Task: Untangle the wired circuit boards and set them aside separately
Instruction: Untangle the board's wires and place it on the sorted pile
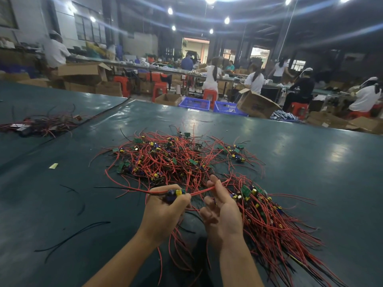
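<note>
A tangled heap of small green circuit boards with red and black wires (165, 158) lies on the dark green table (310, 172), just beyond my hands. My left hand (165, 208) grips one circuit board (175, 194) with yellow and blue parts. From it a red wire (202, 190) runs right to my right hand (220, 210), which pinches that wire between thumb and forefinger. A second, straighter bundle of wired boards (269, 220) lies to the right of my right hand, its wires fanned toward the near edge.
Another small wire pile (43, 123) sits at the far left of the table. Loose black wires (72, 237) and a yellow scrap (53, 165) lie at left. Beyond the far edge stand blue crates (194, 103), cardboard boxes (257, 104) and several seated people.
</note>
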`<state>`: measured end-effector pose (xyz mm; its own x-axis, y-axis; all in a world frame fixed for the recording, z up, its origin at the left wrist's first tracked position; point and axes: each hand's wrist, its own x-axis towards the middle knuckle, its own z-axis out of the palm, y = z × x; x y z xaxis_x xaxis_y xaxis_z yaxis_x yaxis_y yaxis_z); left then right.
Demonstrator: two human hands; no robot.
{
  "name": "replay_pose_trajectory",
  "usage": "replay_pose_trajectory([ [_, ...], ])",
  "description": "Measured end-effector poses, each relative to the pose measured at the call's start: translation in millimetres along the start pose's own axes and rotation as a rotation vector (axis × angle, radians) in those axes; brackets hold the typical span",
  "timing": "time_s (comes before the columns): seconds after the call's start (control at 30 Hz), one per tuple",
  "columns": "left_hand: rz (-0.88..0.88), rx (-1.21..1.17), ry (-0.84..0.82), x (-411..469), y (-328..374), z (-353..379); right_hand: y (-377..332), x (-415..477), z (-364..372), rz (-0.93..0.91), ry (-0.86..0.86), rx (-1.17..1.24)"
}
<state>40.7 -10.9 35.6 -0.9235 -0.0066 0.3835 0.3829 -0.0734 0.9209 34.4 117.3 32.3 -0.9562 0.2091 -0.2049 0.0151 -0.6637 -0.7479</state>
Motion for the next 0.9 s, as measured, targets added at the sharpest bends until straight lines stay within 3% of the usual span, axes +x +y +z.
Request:
replay_pose_trajectory([
  [0.1,-0.013,-0.017,0.048,3.7,0.6,-2.6,-0.2,-2.5,0.7,-0.021,0.001,0.071],
  [0.37,-0.048,0.148,0.118,12.0,-4.7,-10.5,3.5,-2.5,-0.5,-0.208,0.156,-0.118],
  [0.53,-0.168,0.073,0.125,13.5,-6.3,-8.1,3.9,-1.0,-1.9,-0.227,0.240,-0.143],
  [0.73,-0.199,0.009,0.193,12.2,-4.4,-6.6,8.6,-3.1,3.7,-0.249,0.178,-0.233],
  [0.9,-0.186,0.008,0.204,14.8,-0.7,-7.9,14.1,-12.0,11.1,-0.208,-0.023,-0.341],
])
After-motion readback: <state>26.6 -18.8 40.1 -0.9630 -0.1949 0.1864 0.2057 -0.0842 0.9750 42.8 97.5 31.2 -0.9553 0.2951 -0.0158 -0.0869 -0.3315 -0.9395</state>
